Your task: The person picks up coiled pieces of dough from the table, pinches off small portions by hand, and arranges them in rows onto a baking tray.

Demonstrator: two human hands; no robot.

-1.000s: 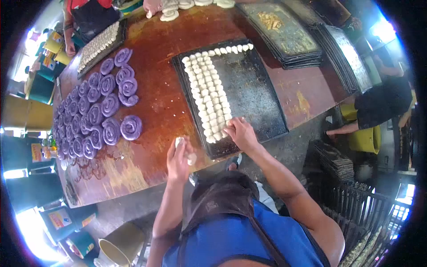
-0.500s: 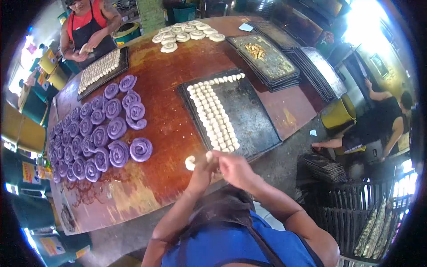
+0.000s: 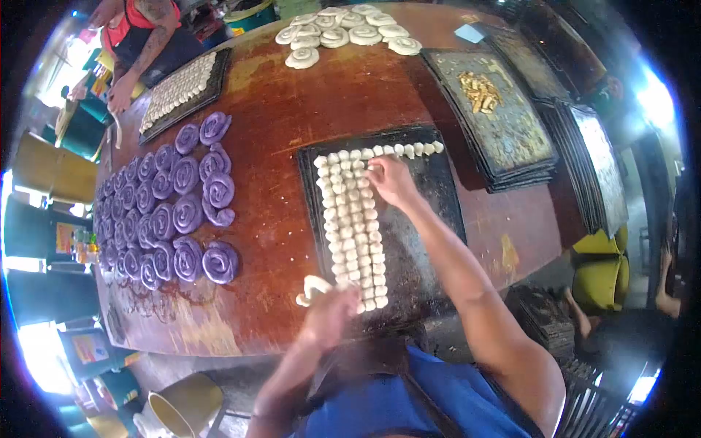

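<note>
A black baking tray [image 3: 416, 241] lies in front of me, with tight rows of small white dough pieces [image 3: 352, 219] along its left part and a single row across its far end. My right hand [image 3: 393, 181] reaches over the tray, fingertips pinched on a small dough piece at the far end of the rows, just below the cross row. Close to the tray's near left corner is my left hand [image 3: 330, 317], smeared by motion, its fingers closed round a strip of white dough [image 3: 314, 288]. Part of the strip sticks out past the hand.
Purple dough coils [image 3: 164, 215] cover the table's left side; white coils [image 3: 336, 36] lie at the back. Stacked trays [image 3: 504, 109] stand right, the top one bearing brown scraps [image 3: 480, 91]. Beyond a second filled tray [image 3: 182, 91], another person [image 3: 150, 33] holds dough.
My right hand has moved from beside my left hand to the far end of the rows. The left hand has stayed near the tray's near edge with the dough. The view has shifted.
</note>
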